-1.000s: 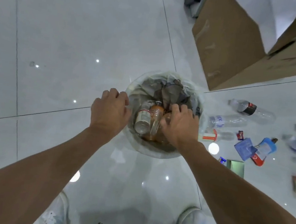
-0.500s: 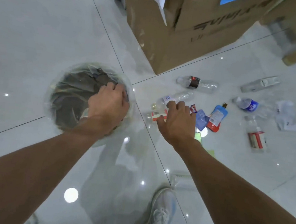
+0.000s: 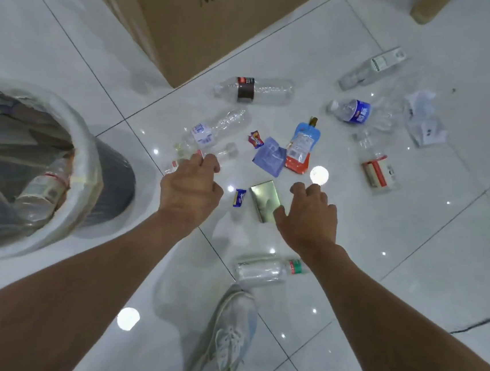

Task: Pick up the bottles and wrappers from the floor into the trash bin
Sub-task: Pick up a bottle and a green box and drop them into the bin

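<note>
Left hand [image 3: 191, 187] and right hand [image 3: 309, 218] hover empty and relaxed; trash bin [image 3: 90, 152] holds a bottle [image 3: 42, 191]

Clear bottles [image 3: 254, 90], wrappers [image 3: 269, 156] strewn, lined bin [image 3: 90, 155] left

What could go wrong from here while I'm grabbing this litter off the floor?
The clear bottle lies right by your shoe; a step forward might roll it underfoot. The small blue candy wrapper between your left hand and right hand is easy to miss. Glare on the glossy floor could mask the crumpled clear wrapper.
</note>
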### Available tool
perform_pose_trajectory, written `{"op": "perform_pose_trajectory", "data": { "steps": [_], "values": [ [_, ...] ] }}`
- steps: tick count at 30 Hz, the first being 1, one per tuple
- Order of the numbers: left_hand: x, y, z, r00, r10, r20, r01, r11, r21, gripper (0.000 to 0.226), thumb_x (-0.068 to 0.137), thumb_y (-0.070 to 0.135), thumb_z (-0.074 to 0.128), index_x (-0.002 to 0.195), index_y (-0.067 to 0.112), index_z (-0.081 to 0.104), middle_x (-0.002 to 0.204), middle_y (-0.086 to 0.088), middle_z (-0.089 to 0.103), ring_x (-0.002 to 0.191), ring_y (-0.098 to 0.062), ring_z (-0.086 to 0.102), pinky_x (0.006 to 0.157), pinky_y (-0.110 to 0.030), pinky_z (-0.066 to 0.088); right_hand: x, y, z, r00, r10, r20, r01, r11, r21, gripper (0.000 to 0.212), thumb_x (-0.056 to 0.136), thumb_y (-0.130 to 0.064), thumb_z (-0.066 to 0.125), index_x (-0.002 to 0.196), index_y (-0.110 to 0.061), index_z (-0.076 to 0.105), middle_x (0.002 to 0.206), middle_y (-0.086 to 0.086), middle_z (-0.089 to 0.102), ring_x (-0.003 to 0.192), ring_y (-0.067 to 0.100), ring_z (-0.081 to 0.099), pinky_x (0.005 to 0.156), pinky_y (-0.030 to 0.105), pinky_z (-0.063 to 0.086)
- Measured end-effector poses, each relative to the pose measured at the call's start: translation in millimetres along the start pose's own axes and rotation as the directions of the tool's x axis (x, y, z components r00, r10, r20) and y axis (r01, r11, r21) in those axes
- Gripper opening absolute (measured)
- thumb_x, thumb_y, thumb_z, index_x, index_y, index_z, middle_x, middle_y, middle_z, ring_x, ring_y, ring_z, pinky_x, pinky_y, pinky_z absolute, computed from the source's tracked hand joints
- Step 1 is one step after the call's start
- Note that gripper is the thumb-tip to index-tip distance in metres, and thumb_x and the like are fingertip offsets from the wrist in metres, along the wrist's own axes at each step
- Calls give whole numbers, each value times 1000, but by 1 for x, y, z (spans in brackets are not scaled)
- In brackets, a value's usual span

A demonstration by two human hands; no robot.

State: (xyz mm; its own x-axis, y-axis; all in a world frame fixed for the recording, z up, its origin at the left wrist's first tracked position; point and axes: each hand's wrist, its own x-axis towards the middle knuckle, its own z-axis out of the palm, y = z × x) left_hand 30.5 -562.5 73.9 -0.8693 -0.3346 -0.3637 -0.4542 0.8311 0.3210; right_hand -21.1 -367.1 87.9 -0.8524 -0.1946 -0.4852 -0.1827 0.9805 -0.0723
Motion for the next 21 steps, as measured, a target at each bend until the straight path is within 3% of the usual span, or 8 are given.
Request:
{"op": "perform_pose_trajectory", "data": {
  "steps": [4, 8, 12, 17, 21],
  "values": [
    [15, 17, 38, 999, 34, 15, -34, 999, -15, 29, 86, 21, 55, 115, 21, 55, 113, -1, 58, 104, -23, 56, 76, -38, 50, 14, 29, 22, 1000, 18, 24, -19, 1000, 7, 48, 90, -40, 49, 131, -16, 43, 123, 10, 50, 114, 29, 50, 93, 42, 40],
    [28, 14, 84, 994, 66, 87, -69, 997, 22, 37, 87, 27, 61, 122, 17, 51, 116, -7, 53, 105, -25, 53, 68, -37, 45, 31, 43, 51, 998, -18, 57, 19, 1000, -12, 51, 90, -40, 49, 135, -17, 38, 126, 10, 48, 115, 28, 48, 93, 42, 40],
    [48, 6, 134, 979, 4, 206, -19, 997, 69, 57, 87, 33, 64, 137, 19, 41, 125, -11, 45, 115, -29, 45, 75, -44, 49, 54, 44, 79, 990, -77, 115, 82, 996, -36, 65, 90, -38, 51, 147, -21, 23, 136, 10, 41, 120, 28, 43, 95, 41, 39],
    [65, 4, 191, 975, -68, 210, 87, 993, -81, 65, 88, 27, 65, 144, 19, 32, 133, -15, 37, 122, -31, 39, 82, -44, 49, 79, 34, 119, 993, -82, 80, 82, 997, 9, 75, 88, -39, 56, 150, -21, 17, 142, 12, 34, 127, 30, 37, 99, 45, 41],
    [75, 10, 215, 986, -72, 151, 75, 997, -13, 46, 89, 18, 64, 129, 16, 41, 122, -14, 39, 110, -31, 44, 71, -39, 48, 86, 27, 147, 993, -120, 15, 120, 993, 4, 81, 85, -41, 61, 150, -23, 16, 146, 11, 29, 132, 30, 32, 100, 46, 38]
  ]
}}
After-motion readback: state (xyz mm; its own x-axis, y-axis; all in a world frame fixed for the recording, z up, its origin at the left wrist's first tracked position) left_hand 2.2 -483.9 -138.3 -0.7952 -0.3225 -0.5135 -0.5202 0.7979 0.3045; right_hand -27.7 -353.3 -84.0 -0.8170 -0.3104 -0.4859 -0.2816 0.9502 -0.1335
